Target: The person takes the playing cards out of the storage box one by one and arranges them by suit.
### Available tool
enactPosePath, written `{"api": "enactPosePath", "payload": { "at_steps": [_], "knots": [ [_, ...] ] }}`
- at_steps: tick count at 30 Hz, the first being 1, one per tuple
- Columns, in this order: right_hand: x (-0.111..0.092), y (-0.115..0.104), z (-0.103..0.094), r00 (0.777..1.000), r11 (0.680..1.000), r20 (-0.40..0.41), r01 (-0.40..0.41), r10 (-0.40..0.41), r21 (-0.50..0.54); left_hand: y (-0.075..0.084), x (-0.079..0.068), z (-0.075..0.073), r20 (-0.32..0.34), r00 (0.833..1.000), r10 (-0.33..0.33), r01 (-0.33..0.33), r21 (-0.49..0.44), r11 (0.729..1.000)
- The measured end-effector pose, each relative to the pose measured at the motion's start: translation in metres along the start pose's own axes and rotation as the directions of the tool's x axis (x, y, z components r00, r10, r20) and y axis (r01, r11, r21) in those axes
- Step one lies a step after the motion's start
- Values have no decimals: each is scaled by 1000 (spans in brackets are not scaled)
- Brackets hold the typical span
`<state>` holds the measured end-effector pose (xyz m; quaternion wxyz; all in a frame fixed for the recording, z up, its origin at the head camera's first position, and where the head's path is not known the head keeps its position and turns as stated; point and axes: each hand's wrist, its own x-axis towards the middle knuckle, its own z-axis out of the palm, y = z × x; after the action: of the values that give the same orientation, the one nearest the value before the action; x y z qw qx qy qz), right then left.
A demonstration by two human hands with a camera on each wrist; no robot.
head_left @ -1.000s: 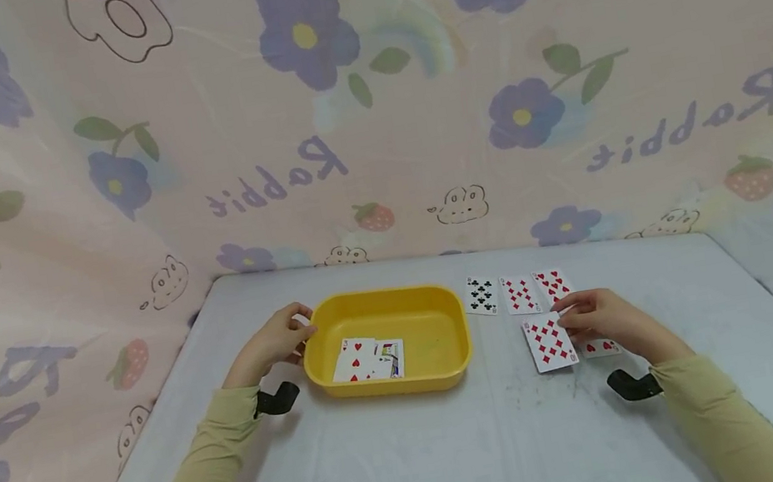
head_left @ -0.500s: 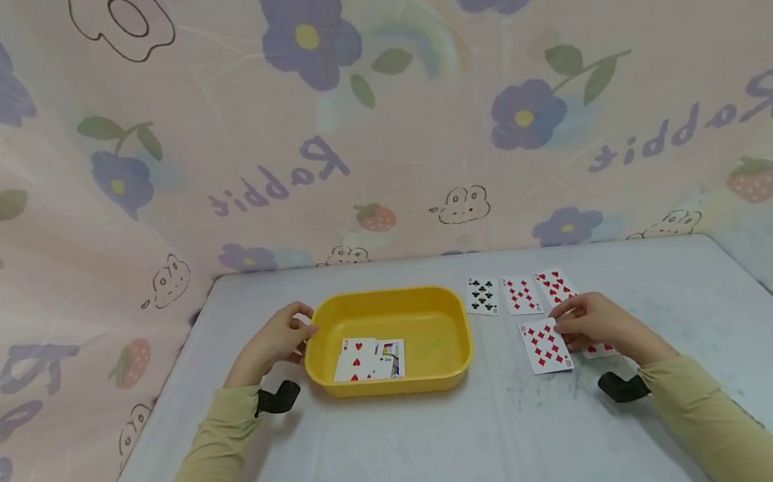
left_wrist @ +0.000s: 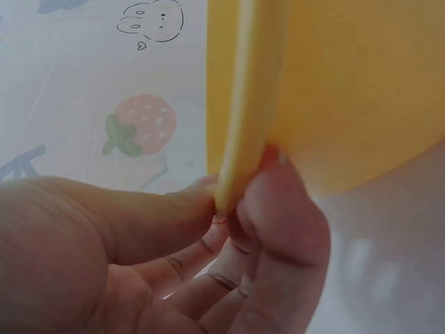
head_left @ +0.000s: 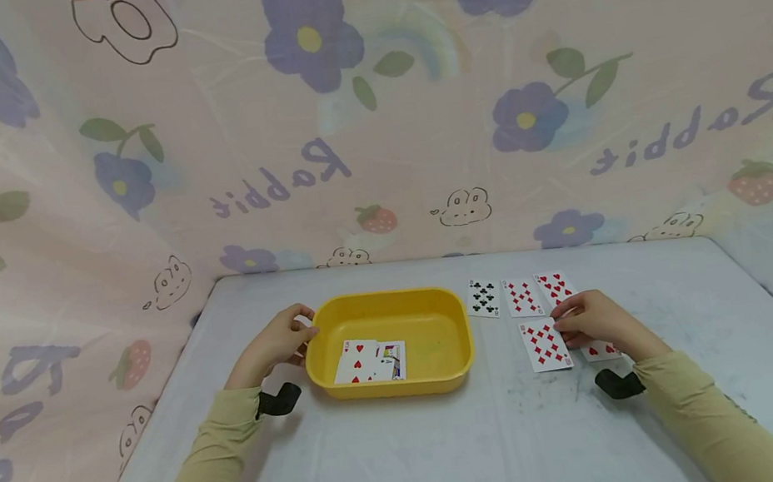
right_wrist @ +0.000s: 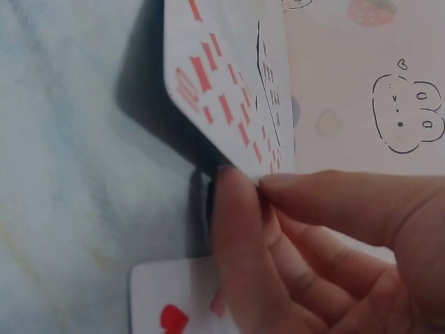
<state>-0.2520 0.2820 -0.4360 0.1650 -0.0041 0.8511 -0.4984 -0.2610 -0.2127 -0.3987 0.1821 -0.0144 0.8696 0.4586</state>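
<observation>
My left hand [head_left: 276, 346] pinches the left rim of a yellow plastic tray [head_left: 433, 294] between thumb and fingers. The left wrist view shows the thumb on one side of that rim and a curled finger on the other. In the tray lie a hearts card [head_left: 358, 357] and a face card [head_left: 399, 359] overlapping it. My right hand [head_left: 600, 323] pinches the ten of diamonds [right_wrist: 222, 97] by its right edge, tilted over the table in the right wrist view. A hearts playing card [head_left: 603, 352] lies partly hidden beneath this hand.
Behind the right hand, a clubs card [head_left: 483, 299], a diamonds card [head_left: 523, 298] and a hearts card [head_left: 553, 286] lie face up in a row. White cloth covers the table [head_left: 407, 465]. A printed curtain [head_left: 402, 146] stands at the back and sides.
My right hand, with the ten of diamonds, has shifted slightly left, mostly in the first half second. The left hand and the tray have stayed in place.
</observation>
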Motion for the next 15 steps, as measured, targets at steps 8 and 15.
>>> {"api": "enactPosePath", "payload": {
  "at_steps": [8,15],
  "knots": [
    [-1,2,-2,1000,1000,-12,-17,17,8,0,2,1,2,1000,9,-9,-3,1000],
    [1,4,-2,1000,1000,-15,-19,19,3,1,-1,1,0,1000,6,-6,-5,1000]
  ]
}}
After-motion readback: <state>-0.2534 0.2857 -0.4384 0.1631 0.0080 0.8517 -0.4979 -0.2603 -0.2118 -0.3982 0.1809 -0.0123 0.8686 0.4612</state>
